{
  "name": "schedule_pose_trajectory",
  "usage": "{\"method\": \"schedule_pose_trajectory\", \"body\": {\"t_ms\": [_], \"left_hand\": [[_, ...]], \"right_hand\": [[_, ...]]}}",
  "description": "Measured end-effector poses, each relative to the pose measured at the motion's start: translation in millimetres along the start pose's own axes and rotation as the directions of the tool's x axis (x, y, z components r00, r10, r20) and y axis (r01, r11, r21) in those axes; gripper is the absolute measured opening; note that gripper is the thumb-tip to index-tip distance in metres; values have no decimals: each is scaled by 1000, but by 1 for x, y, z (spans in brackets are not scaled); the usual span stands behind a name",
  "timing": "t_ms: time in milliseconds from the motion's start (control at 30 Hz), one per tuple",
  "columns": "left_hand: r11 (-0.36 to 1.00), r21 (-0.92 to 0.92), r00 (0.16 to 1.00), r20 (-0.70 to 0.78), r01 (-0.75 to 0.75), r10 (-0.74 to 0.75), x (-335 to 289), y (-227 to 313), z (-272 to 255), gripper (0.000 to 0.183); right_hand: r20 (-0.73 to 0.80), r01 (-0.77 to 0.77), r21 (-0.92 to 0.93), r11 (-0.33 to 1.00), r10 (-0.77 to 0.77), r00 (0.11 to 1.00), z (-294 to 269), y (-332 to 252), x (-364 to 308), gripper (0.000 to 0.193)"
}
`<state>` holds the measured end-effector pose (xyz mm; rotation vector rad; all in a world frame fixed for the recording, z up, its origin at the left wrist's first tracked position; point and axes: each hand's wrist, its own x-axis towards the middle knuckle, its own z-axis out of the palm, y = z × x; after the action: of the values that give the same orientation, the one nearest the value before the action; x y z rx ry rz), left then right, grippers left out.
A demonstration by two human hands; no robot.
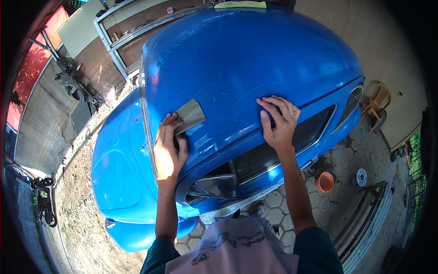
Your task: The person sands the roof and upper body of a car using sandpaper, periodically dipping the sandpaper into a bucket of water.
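Observation:
A rounded blue car (246,55) stands before me, its roof marked with pale scuffs and scratches. My left hand (169,148) is over the roof's front corner by the windshield edge. Its fingers are closed on a brownish-grey piece of sandpaper (193,116), which lies against the paint. Farther right, my right hand (279,121) rests its fingertips on the roof near the side edge. Those fingers are bent and apart, with nothing in them. Just below it runs the dark side window (260,160).
A yellow-green cloth (240,5) lies at the roof's far edge. Behind the car is a metal-framed shelf (119,57). To the right are a brown plastic chair (378,102), an orange bucket (325,181) and a white round part (362,177) on hexagonal pavers (349,157).

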<state>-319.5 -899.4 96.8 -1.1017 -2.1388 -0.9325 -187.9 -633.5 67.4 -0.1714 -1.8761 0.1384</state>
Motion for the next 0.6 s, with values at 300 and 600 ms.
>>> {"method": "schedule_pose_trajectory", "body": {"t_ms": [300, 600], "left_hand": [[981, 168, 976, 207, -101, 65, 11, 28, 27, 55], [992, 119, 952, 307, -30, -8, -22, 20, 3, 60]], "right_hand": [[-155, -88, 21, 996, 90, 984, -9, 36, -34, 17], [-180, -112, 28, 993, 115, 977, -1, 31, -44, 13]]}}
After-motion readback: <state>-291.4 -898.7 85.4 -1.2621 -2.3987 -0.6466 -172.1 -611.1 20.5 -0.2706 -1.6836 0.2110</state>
